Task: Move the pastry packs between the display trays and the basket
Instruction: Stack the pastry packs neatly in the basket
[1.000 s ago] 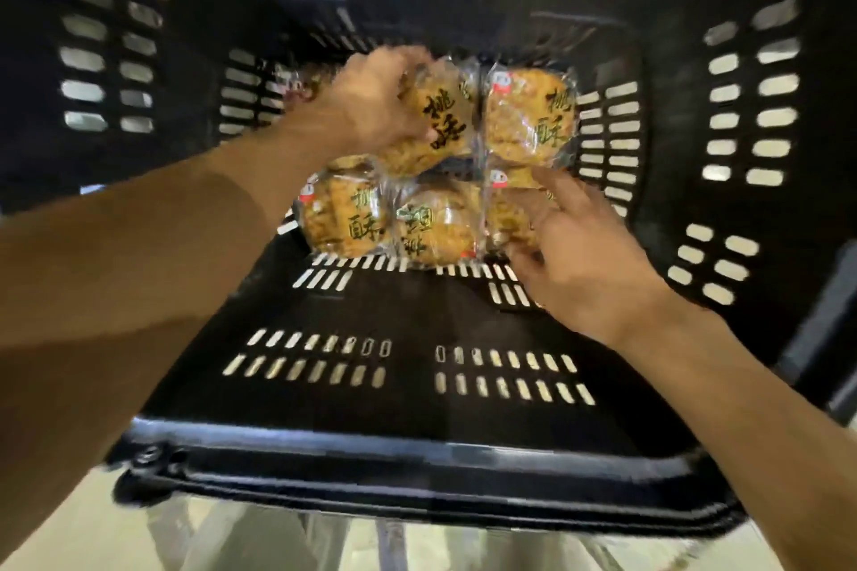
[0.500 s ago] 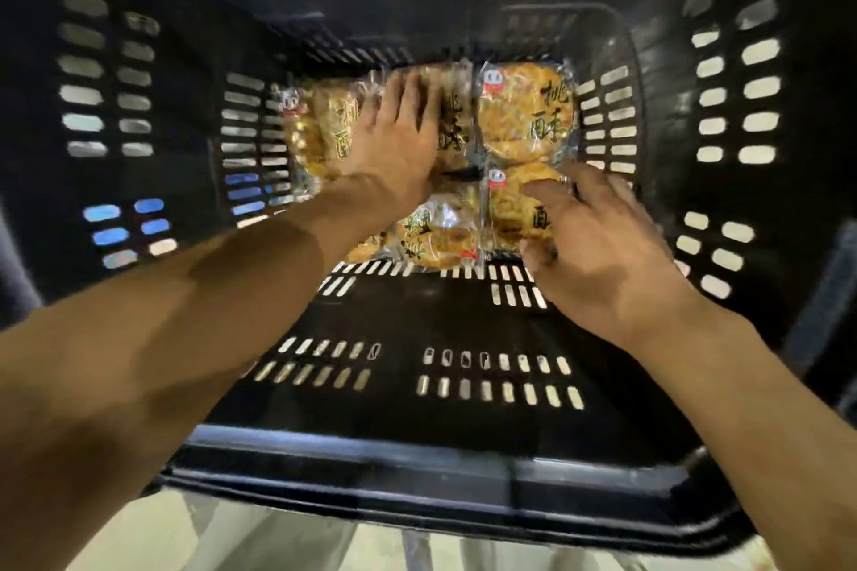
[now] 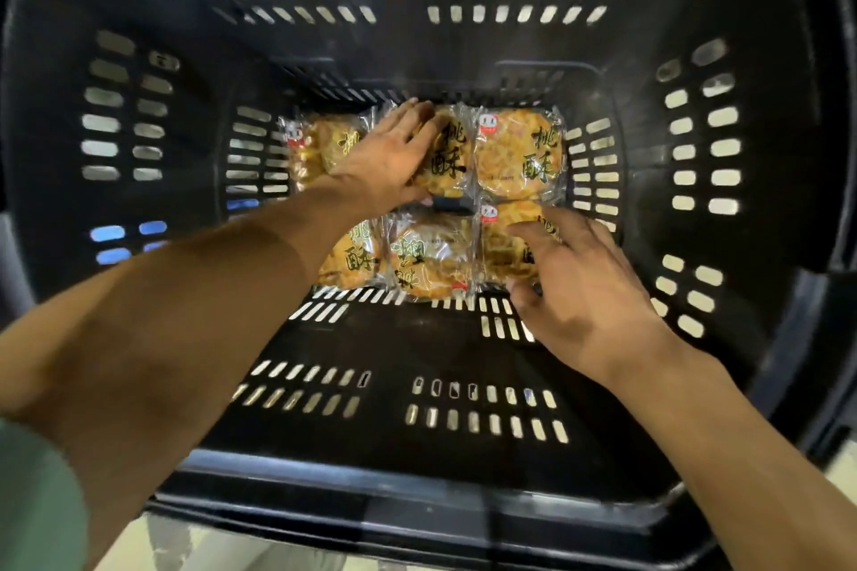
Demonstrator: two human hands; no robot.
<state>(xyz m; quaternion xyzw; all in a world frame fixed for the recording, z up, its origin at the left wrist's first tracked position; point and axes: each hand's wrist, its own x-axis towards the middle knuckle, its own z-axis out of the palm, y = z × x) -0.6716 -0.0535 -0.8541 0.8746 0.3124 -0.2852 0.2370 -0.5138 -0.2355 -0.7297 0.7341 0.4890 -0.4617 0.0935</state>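
Observation:
Several clear packs of golden round pastries lie in two rows at the far end of the black plastic basket (image 3: 408, 496). My left hand (image 3: 385, 162) lies with straight fingers across the back middle pack (image 3: 452, 162), between the back left pack (image 3: 315, 144) and the back right pack (image 3: 514, 153). My right hand (image 3: 579, 292) rests with spread fingers on the front right pack (image 3: 498, 246), its thumb at the pack's near edge. The front middle pack (image 3: 426, 260) and the front left pack (image 3: 352, 262) lie untouched; my left forearm partly hides the front left one.
The basket's slotted floor (image 3: 394, 348) is bare between the packs and the near wall. Tall slotted walls close in on all sides. A pale floor shows below the near rim.
My left hand set down the pack it gripped and now lies flat on the back row. The view moved closer into the basket. My right hand stays on the front right pack.

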